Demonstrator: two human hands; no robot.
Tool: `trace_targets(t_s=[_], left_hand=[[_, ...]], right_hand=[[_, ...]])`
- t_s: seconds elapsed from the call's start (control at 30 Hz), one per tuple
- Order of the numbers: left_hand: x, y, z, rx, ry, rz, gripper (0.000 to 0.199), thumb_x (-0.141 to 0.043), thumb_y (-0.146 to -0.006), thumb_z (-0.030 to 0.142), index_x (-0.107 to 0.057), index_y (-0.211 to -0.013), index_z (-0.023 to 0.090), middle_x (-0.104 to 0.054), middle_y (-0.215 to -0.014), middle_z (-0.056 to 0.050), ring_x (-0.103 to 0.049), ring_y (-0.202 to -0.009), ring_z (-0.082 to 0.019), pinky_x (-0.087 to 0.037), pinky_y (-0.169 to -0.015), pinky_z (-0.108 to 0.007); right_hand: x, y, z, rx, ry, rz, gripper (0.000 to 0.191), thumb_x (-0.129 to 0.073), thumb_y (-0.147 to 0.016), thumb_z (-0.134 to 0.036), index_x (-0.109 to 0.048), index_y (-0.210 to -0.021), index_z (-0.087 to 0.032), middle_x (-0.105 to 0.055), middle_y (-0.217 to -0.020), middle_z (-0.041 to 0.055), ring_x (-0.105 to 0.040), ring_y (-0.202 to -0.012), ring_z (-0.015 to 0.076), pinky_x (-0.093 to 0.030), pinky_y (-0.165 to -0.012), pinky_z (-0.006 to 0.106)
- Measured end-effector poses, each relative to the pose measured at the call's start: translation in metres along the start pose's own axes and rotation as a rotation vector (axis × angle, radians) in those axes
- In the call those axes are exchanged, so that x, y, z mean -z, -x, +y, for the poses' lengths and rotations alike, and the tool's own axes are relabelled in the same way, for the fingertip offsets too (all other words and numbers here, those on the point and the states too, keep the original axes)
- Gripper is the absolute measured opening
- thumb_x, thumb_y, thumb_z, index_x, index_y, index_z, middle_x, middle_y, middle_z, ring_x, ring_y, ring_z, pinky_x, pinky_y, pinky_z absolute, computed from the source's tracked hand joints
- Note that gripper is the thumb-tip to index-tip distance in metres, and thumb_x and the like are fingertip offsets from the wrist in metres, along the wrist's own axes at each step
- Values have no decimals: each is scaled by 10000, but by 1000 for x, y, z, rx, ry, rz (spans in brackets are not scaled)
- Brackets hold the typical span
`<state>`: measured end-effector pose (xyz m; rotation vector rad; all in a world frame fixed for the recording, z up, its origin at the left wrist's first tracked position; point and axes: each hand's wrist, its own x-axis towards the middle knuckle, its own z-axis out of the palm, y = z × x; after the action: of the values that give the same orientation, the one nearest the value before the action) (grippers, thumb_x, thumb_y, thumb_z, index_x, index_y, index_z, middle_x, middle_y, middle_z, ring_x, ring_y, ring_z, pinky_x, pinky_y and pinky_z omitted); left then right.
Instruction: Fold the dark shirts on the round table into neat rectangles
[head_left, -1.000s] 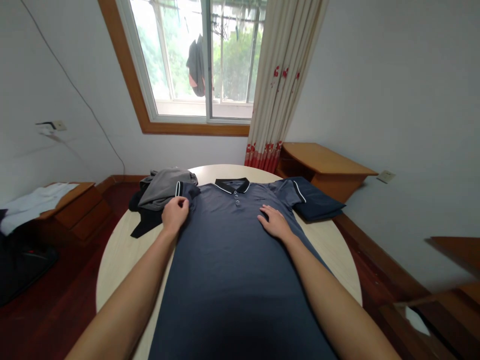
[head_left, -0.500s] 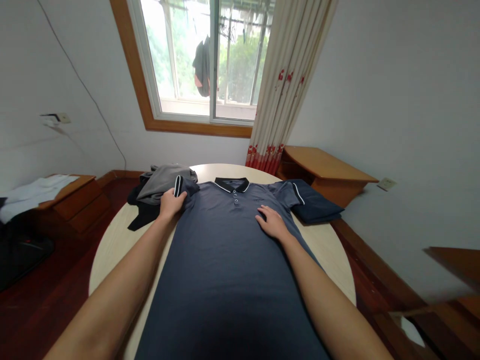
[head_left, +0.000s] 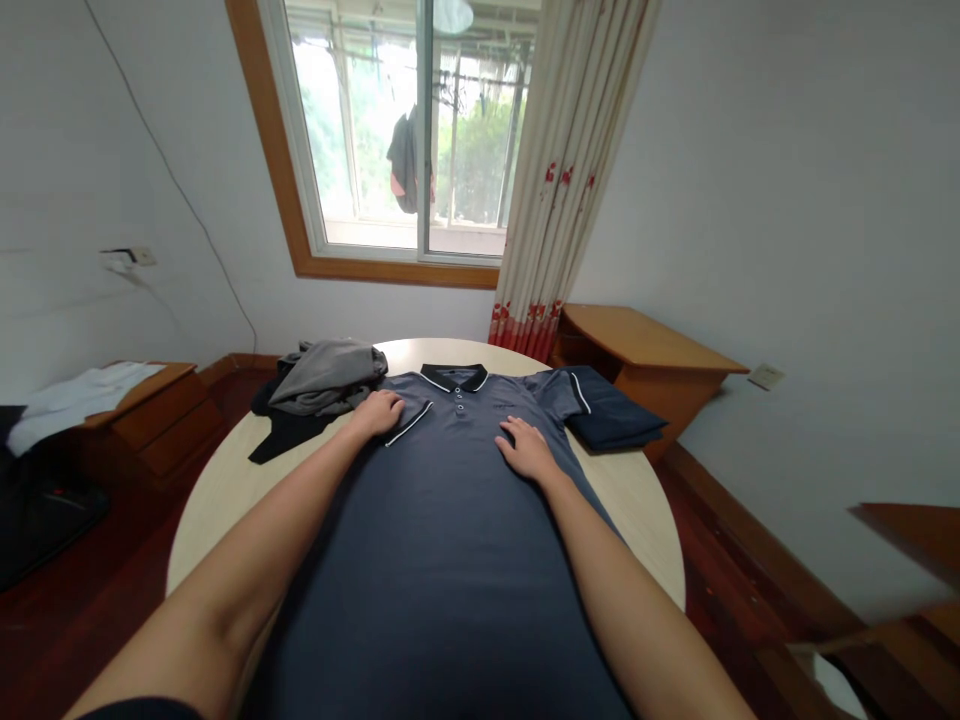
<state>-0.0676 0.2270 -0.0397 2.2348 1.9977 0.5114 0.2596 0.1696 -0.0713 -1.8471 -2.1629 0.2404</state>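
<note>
A dark grey-blue polo shirt (head_left: 457,520) lies front up, with its black, white-edged collar at the far end. Its left-hand sleeve (head_left: 409,422) is folded inward onto the body, the white-striped cuff slanting across the chest. My left hand (head_left: 379,412) rests on that fold at the shoulder, palm down and open. On the right side of the chest, my right hand (head_left: 529,452) lies flat with fingers spread. The other sleeve (head_left: 562,395) stretches outward, partly over a folded navy garment (head_left: 619,415).
The round pale table (head_left: 217,520) bears a rumpled grey and black clothes pile (head_left: 326,378) at the back left. Behind stand a curtain (head_left: 566,180) and a wooden desk (head_left: 652,340). A low cabinet (head_left: 165,420) with white cloth is at left.
My left hand has brought the left-hand sleeve inward over the shirt and released its cuff. My right hand stays on the chest. The view has tilted up slightly.
</note>
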Motion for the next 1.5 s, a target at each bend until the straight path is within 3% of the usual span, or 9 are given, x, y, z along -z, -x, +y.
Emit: trace_targets(t_s=[0.23, 0.47, 0.67, 0.87, 0.97, 1.03, 1.17, 1.33, 1.5], left_hand=[[-18, -34, -24, 158, -152, -180, 754, -314, -939, 640, -383, -1566, 228, -217, -1673, -117, -234, -1527, -341, -297, -1186, -537], [-24, -59, -29, 244, -158, -166, 711, -231, -985, 533, -312, -1595, 175, -145, -1685, -108, -192, -1540, -329, -283, -1196, -556], [-31, -69, -26, 280, -150, -141, 721, -193, -994, 511, -263, -1608, 140, -99, -1697, -92, -165, -1550, -300, -299, -1210, -492], [-33, -67, -17, 290, -188, -111, 718, -199, -999, 452, -249, -1598, 58, -123, -1690, -142, -169, -1549, -300, -280, -1215, -450], [-36, -61, -4, 148, -286, -67, 669, -266, -994, 415, -363, -1553, 61, -213, -1667, -178, -196, -1538, -328, -232, -1216, -492], [-35, -59, 3, 28, -353, -66, 586, -297, -996, 379, -486, -1491, 130, -361, -1615, -163, -333, -1477, -331, -268, -1184, -492], [-20, -68, 1, -40, -409, -91, 425, -431, -953, 271, -670, -1301, 221, -622, -1395, -130, -532, -1285, -314, -341, -1090, -455], [7, -90, -10, -134, -496, -117, 318, -523, -877, 166, -769, -1074, 204, -716, -1228, -152, -578, -1191, -325, -317, -1042, -472], [15, -107, -11, -208, -569, -135, 239, -558, -826, 126, -789, -876, 152, -760, -1058, -190, -622, -1106, -326, -294, -1021, -467]], right_hand=[[0, 8, -1, 2, -8, 17, 490, -437, -1025, -406, -523, -1462, -200, -397, -1600, 90, -317, -1499, 238, -203, -1233, 455], [1, 9, -2, -21, -13, 11, 488, -439, -1022, -395, -526, -1455, -186, -400, -1599, 82, -312, -1502, 241, -200, -1236, 465], [2, 9, -2, -26, -27, 11, 489, -445, -1019, -390, -526, -1455, -183, -400, -1599, 80, -312, -1503, 243, -189, -1239, 468], [2, 8, -3, -25, -27, 2, 485, -451, -1018, -389, -525, -1456, -193, -392, -1603, 80, -303, -1507, 246, -175, -1241, 472], [3, 8, -3, -29, -25, -8, 489, -450, -1020, -389, -520, -1459, -187, -391, -1604, 84, -300, -1508, 247, -178, -1241, 470], [3, 8, -4, -29, -21, -10, 491, -450, -1020, -390, -519, -1460, -184, -391, -1604, 87, -301, -1507, 248, -184, -1240, 472], [3, 8, -4, -30, -23, -7, 488, -450, -1019, -384, -519, -1461, -187, -387, -1605, 92, -303, -1507, 247, -191, -1237, 478], [4, 8, -4, -27, -34, 2, 484, -467, -1011, -380, -534, -1448, -182, -398, -1598, 96, -312, -1503, 252, -192, -1237, 483], [4, 8, -4, -26, -39, 11, 478, -478, -1006, -381, -547, -1433, -177, -414, -1589, 96, -328, -1494, 260, -197, -1234, 488]])
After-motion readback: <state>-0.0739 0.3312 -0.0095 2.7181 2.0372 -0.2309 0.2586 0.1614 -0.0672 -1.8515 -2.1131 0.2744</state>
